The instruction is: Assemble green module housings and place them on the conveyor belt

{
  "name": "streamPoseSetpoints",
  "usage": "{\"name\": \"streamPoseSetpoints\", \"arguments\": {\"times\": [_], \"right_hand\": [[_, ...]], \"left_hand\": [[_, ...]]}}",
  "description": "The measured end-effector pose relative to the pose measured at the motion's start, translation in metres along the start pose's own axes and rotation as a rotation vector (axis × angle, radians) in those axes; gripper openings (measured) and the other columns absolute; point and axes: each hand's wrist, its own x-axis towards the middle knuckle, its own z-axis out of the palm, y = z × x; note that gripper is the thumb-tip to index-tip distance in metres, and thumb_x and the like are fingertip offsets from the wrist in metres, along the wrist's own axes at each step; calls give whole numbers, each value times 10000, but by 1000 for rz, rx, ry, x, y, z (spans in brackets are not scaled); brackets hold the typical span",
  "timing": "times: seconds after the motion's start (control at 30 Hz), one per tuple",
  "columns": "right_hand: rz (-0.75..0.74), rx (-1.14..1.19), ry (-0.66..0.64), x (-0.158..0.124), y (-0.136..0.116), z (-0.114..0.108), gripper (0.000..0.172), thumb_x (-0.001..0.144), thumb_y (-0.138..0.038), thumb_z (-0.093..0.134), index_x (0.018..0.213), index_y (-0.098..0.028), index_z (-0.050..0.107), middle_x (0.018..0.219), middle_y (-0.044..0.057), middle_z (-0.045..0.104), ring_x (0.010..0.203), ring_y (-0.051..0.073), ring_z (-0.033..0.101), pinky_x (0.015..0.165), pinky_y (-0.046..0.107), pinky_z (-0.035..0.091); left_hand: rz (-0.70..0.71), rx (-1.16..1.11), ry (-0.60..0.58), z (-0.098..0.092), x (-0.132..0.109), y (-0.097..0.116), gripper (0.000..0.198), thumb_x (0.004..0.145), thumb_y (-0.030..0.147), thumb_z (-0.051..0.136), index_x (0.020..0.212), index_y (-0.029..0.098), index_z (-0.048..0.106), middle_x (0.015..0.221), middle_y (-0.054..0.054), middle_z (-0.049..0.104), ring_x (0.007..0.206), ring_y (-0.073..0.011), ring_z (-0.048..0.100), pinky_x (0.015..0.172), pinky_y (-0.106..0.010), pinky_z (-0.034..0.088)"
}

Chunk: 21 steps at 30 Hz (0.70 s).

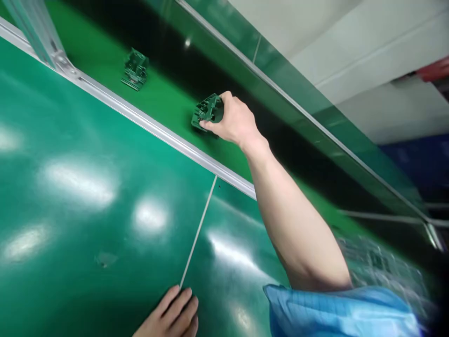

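My right hand (pixel 231 119) reaches over the metal rail and grips a green plastic module housing (pixel 204 111) between thumb and fingers. The housing is at or just above the green conveyor belt (pixel 171 112); I cannot tell whether it touches. A similar green module housing (pixel 135 69) sits on the belt farther left, apart from the hand. At the bottom of the view, my left hand (pixel 175 313) lies on the green tabletop (pixel 140 262), fingers stretched out and holding nothing.
An aluminium rail (pixel 157 128) divides the tabletop from the belt, and an upright post (pixel 42 32) stands on it at the left. A glass panel (pixel 280 79) runs along the far side. Blurred clear trays (pixel 389 269) lie at lower right, beyond the blue sleeve (pixel 336 309).
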Motion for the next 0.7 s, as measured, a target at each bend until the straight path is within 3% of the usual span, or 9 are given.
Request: {"name": "streamPoseSetpoints", "arguments": {"times": [0.07,0.17,0.23,0.3,0.37,0.47,0.6,0.7], "right_hand": [[-21,-6,37,-76,1,-8,617,881,-451,739,1296,-92,457,1145,116,541,1096,327,557,960,499,484],[-43,-43,54,-207,-5,-6,462,856,-377,747,1178,-150,505,1063,106,558,1007,307,565,821,416,531],[-64,-68,46,-284,-16,7,437,794,-305,788,1127,-190,529,983,92,568,927,288,562,696,363,530],[-40,-80,25,-340,-34,27,440,751,-283,821,1094,-201,558,937,92,568,888,283,553,668,361,530],[8,-64,16,-373,-53,46,475,734,-302,847,1110,-189,580,927,102,570,874,289,550,675,381,541],[31,80,63,-397,-67,60,681,753,-375,861,1296,-133,529,1017,144,580,930,310,560,711,414,566],[-36,397,196,-423,-48,72,989,811,-495,815,1549,-173,240,1363,187,475,1213,372,508,968,524,536],[-12,617,258,-438,-30,94,958,893,-465,732,1594,-257,112,1499,148,369,1364,358,417,1084,554,466]], "left_hand": [[-18,-93,-65,-26,4,-11,290,962,325,520,1147,159,668,1292,-111,666,1271,-244,579,1180,-435,406],[-171,-300,-34,-57,7,-24,499,929,184,496,1423,113,478,1460,-201,515,1411,-297,452,1151,-470,446],[-295,-411,0,-66,9,-30,662,954,254,507,1562,174,257,1560,-206,383,1457,-307,390,1137,-490,461],[-351,-490,-33,-66,13,-34,807,949,453,554,1596,240,120,1617,-195,273,1492,-342,321,1132,-536,454],[-344,-542,-96,-61,18,-36,955,883,622,591,1599,248,81,1632,-202,230,1508,-374,274,1147,-571,421],[-291,-561,-134,-53,25,-38,905,874,595,627,1577,233,186,1563,-190,381,1463,-351,374,1203,-584,330],[-258,-567,-100,-56,28,-41,632,928,404,612,1491,243,375,1448,-134,531,1380,-297,483,1224,-541,299],[-308,-658,-96,-61,30,-43,658,934,423,580,1508,221,329,1460,-153,507,1325,-290,522,1119,-481,437]]}}
